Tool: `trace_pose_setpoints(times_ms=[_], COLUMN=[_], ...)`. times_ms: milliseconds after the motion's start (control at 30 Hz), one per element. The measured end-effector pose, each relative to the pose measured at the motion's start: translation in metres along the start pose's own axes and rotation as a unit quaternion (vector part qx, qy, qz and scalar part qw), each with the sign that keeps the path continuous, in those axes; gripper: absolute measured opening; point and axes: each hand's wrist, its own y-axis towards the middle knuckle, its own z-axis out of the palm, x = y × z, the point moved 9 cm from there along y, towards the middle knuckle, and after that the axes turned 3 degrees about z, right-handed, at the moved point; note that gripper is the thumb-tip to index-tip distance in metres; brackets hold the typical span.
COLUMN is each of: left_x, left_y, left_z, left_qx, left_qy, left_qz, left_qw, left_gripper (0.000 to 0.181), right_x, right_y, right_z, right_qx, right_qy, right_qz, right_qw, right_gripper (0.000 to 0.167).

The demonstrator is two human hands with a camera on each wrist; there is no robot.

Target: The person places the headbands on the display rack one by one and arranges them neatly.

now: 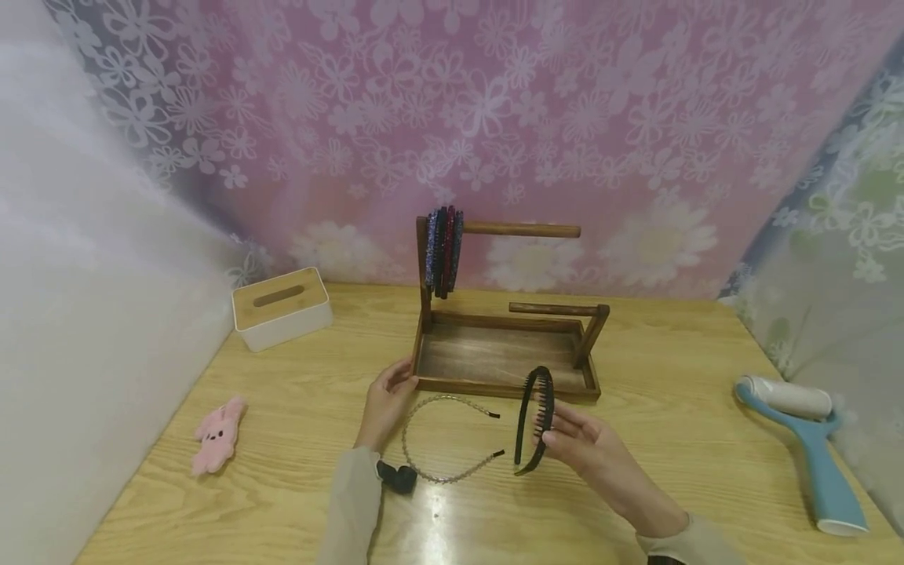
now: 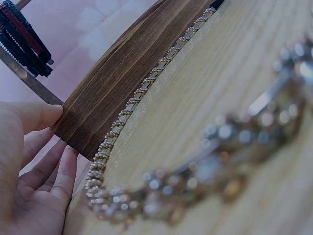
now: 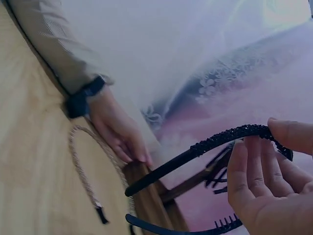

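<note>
My right hand (image 1: 600,455) pinches a black toothed headband (image 1: 548,392) between thumb and fingers, its open ends pointing toward me in the head view. Sparkly black beading covers its upper curve in the right wrist view. My left hand (image 1: 387,400) grips the front left corner of a dark wooden stand (image 1: 494,353), thumb on the edge and fingers against the side. Several glittery headbands (image 1: 443,251) hang at the left end of the stand's upper bar. A beaded headband (image 2: 132,100) lies on the table between my hands, in front of the stand.
A white tissue box (image 1: 282,329) with a wooden lid stands at the back left. Nearer on the left lies a pink plush toy (image 1: 217,437). A blue-handled lint roller (image 1: 822,471) lies far right. The stand's lower bar (image 1: 551,309) juts leftward from its right post.
</note>
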Motion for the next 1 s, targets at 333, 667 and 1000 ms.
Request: trace_pose_setpoints(times_ms=[333,667,1000], left_x=[0.000,-0.017,-0.014], left_y=[-0.001,-0.006,-0.005], left_z=[-0.005,-0.001,0.000], left_qx=[-0.016,0.005,0.002], left_qy=[0.004,-0.005,-0.003], left_qz=[0.004,0.006,0.012], left_qw=[0.9999,1.0000,0.9999], left_gripper=[0.039,0.040,0.039], right_x=[0.048,0.090,0.105], right_y=[0.003,0.000,0.015], right_z=[-0.046,-0.104,-0.125], right_qx=[-0.038,-0.113,-0.137], right_qy=[0.040,0.039,-0.045], right_qz=[-0.097,-0.166,-0.140], right_qw=[0.9937,0.9788,0.9797], right_gripper=[0.050,0.047,0.067])
